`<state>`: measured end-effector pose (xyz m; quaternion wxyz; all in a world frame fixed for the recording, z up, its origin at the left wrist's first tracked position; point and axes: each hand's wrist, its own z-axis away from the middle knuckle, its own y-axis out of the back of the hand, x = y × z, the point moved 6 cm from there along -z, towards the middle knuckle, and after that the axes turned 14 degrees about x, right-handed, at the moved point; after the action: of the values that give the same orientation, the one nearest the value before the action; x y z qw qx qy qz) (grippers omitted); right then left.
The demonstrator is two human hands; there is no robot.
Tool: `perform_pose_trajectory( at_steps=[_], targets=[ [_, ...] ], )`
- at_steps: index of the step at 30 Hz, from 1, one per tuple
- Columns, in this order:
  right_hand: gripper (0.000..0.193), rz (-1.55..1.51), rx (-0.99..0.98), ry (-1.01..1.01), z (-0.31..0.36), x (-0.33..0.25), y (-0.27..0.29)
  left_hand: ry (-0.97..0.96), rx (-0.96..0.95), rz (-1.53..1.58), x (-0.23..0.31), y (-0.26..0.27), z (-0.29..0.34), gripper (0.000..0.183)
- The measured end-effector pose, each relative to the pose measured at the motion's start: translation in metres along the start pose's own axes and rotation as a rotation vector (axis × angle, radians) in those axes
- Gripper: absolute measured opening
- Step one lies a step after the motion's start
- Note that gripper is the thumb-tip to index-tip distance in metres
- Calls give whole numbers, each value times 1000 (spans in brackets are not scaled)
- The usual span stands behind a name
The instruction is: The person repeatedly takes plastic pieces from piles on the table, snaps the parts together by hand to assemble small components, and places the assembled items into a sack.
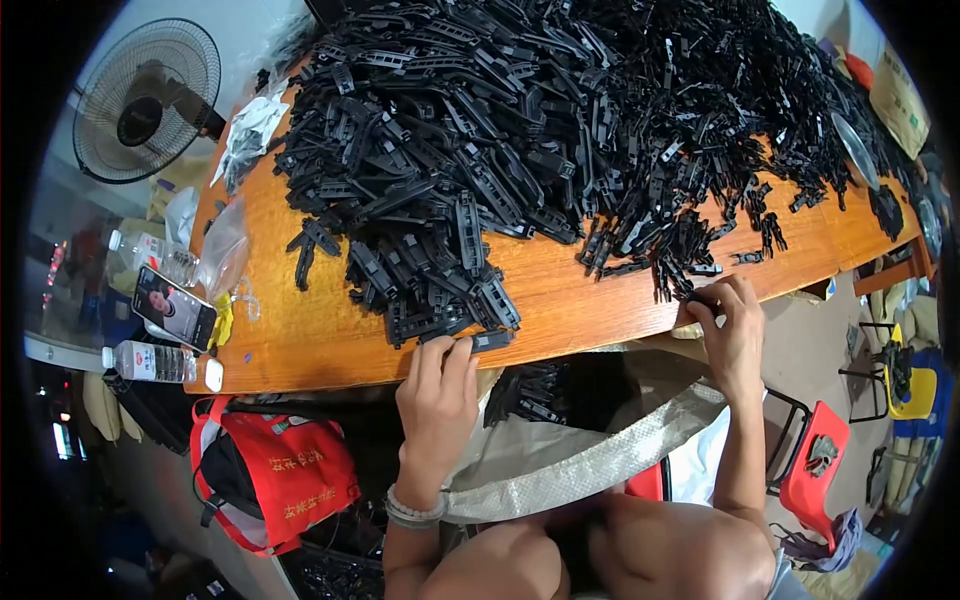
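The wooden table point(290, 340) stretches across your view, its near edge just beyond your knees. Left of centre on it, you have a loose heap of long black parts point(450, 130), with a spur running down to the near edge. Joining it on the right is a heap of small black parts point(690, 100) that thins out over the wood toward you. Between the table and your knees, the pale woven sack point(620, 455) gapes open, with more black pieces point(542, 393) inside. A red bag point(280, 480) sits in front of the table's left end, and a black fan point(147, 100) stands past its far left corner.

Your left hand point(440, 385) is at the near edge, below the spur; your right hand point(733, 330) is at the same edge, below the small heap. Two clear bottles point(150, 362) lie at the left end, a phone point(173, 310) tilted between them.

Against your left fingertips lies one long black part point(492, 341); those fingers are bent and close together, but you cannot tell whether they grip it. Your right thumb and forefinger nearly meet at a small dark piece point(690, 298), and whether they pinch it cannot be told
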<state>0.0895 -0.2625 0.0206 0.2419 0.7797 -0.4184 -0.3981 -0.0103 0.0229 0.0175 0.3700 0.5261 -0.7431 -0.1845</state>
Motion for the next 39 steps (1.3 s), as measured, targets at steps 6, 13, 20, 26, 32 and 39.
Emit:
perform_pose_trajectory(
  at_steps=[6, 13, 20, 26, 32, 39],
  targets=[
    [30, -67, -61, -99, 3, -15, 10, -9, -39, -25, 1, -2, -3, 19],
    [49, -776, -244, -448, 24, -48, -9, -107, -46, 5, 16, 0, -7, 26],
    [16, -1386, -623, -493, 37, -101, -20, 878, -255, 1185, 22, -28, 30, 13],
    [17, -979, -557, -187, 35, -100, -21, 1143, -382, 1408, 24, -43, 37, 11],
    [15, -886, -396, -19, 39, -103, -20, 951, -438, 1211, 31, -35, 26, 29],
    [19, -918, -328, -84, 47, -96, -20, 586, -359, 815, 41, -20, 27, 33]
  ],
)
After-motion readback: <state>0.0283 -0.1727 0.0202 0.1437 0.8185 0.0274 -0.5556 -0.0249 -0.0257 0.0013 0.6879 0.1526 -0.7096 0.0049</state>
